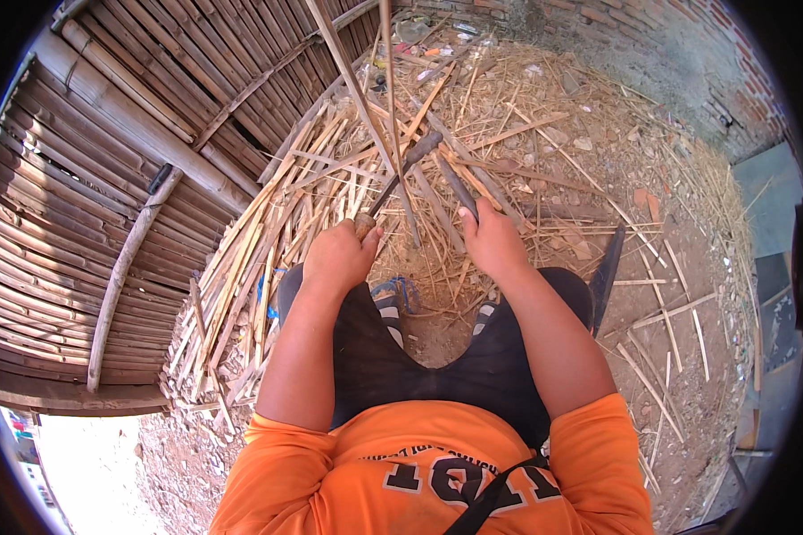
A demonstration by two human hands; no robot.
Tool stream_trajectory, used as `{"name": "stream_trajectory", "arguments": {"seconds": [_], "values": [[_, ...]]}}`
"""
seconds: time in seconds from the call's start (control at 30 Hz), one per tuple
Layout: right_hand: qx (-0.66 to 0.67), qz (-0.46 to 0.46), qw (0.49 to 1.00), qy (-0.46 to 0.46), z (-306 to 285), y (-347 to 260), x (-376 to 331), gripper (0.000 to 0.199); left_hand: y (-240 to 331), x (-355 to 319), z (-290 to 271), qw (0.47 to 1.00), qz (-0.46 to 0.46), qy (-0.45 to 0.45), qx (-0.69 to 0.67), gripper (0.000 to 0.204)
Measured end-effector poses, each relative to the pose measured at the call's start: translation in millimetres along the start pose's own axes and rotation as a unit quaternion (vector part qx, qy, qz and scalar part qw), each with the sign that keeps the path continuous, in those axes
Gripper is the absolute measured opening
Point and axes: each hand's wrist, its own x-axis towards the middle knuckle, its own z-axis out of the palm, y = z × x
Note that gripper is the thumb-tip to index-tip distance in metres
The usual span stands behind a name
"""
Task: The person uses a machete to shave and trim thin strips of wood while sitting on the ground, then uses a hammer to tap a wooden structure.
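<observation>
My left hand is closed round the wooden handle of a tool with a narrow dark shaft or blade slanting up to the right. A thicker dark, rough piece lies along its far end; I cannot tell whether they are joined. In my right hand is a dark, rounded stick, its far tip close to that piece. Two long bamboo strips rise from between the hands toward the top edge. Split bamboo strips lie heaped beyond and left of my left hand.
Bamboo-slat walling stands at the left, with a brick wall at the far right. A long dark flat piece leans beside my right knee. Loose strips are scattered on the dirt at right. My sandalled feet are between the legs.
</observation>
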Motion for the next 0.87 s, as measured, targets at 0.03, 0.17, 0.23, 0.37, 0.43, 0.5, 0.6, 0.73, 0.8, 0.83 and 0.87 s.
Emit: {"name": "stream_trajectory", "arguments": {"seconds": [0.03,0.17,0.23,0.37,0.43,0.5,0.6,0.73,0.8,0.83,0.87], "values": [[-0.008,0.0,1.0,-0.01,-1,0,1,0.037,-4,1,0,1.0,-0.009,0.001,-0.003,0.06],[0.012,-0.013,1.0,0.01,-22,-14,3,0.039,-19,3,3,0.999,-0.025,0.016,-0.015,0.06],[0.069,-0.018,0.995,0.071,-44,-38,2,0.038,-22,-1,4,0.999,-0.023,0.023,-0.016,0.06],[0.125,-0.067,0.973,0.182,-73,-62,6,0.034,-15,-2,7,1.0,-0.017,0.013,-0.009,0.059],[0.103,-0.066,0.975,0.188,-65,-61,7,0.032,-11,-4,7,1.0,-0.011,0.011,-0.016,0.059],[0.035,-0.037,0.995,0.083,-28,-34,5,0.033,-5,-3,7,1.0,-0.005,0.001,-0.004,0.058],[-0.022,-0.008,1.0,-0.005,10,-7,3,0.035,0,-7,8,1.0,-0.003,-0.018,-0.007,0.058],[0.039,-0.015,0.997,0.065,-19,-25,3,0.035,7,-10,14,1.0,0.011,-0.022,-0.003,0.058],[0.092,-0.028,0.989,0.109,-46,-36,2,0.036,11,-9,17,1.0,0.008,-0.027,-0.004,0.058],[0.12,-0.034,0.983,0.132,-56,-42,1,0.036,14,-8,16,0.999,0.004,-0.031,-0.008,0.058],[0.149,-0.04,0.976,0.155,-64,-48,-1,0.037,17,-8,14,0.999,-0.001,-0.035,-0.012,0.058]]}}
